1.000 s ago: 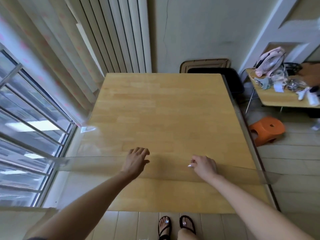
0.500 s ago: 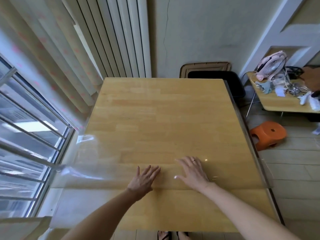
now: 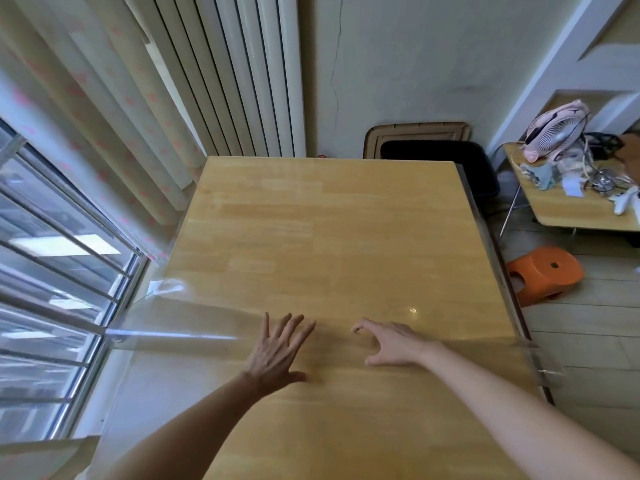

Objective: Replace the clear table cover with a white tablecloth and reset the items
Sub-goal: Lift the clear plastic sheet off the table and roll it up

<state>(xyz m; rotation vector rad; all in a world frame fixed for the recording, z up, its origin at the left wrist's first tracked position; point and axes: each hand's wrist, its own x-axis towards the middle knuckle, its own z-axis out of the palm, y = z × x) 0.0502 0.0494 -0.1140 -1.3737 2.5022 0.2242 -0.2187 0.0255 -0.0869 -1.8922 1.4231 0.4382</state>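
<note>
Clear cover point(image 3: 180, 327) lies under left hand point(image 3: 277, 348) and right hand point(image 3: 391, 344) (fingers arched).

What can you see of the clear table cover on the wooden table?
The clear table cover is a thin, glossy, see-through sheet that looks like plastic, lying on the wooden table with the grain showing through. A crease or folded edge runs across its near part and catches glare. It overhangs the window side and the right side. The left hand rests flat on it; the right hand touches it with arched fingers, and I cannot tell if it is pinching.
</note>
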